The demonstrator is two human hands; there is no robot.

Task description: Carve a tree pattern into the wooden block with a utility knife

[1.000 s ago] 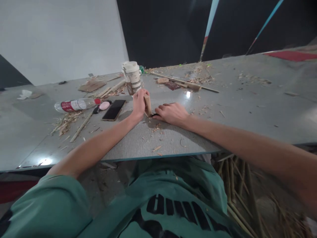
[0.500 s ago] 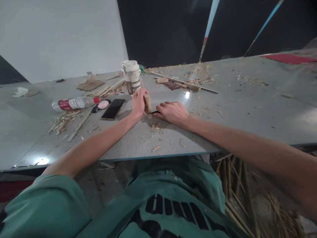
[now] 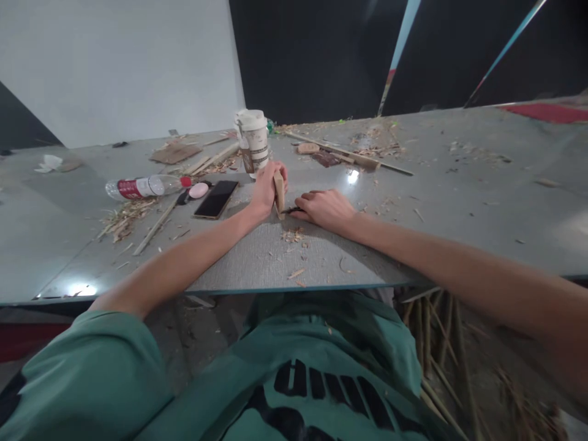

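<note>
My left hand [image 3: 267, 187] is closed around a pale piece of wood [image 3: 280, 191], which stands on edge with its lower end close to the tabletop. In my right hand [image 3: 327, 207] is a thin dark tool, seemingly a knife [image 3: 291, 210], most of it covered by my fingers. Its tip meets the lower right side of the wood. My right forearm lies low over the table. Wood shavings [image 3: 294, 235] are scattered just below the piece.
Behind my left hand stands a lidded paper cup [image 3: 253, 142]. To its left lie a phone [image 3: 217, 199], a pink oval object [image 3: 199, 190] and a plastic bottle [image 3: 149, 186] on its side. Wooden strips [image 3: 333, 150] and chips lie further back on the grey table [image 3: 441, 214].
The wood has turned slightly in my left hand, showing a narrower edge. My right hand still holds the dark tool against it. The whole view has shifted a little.
</note>
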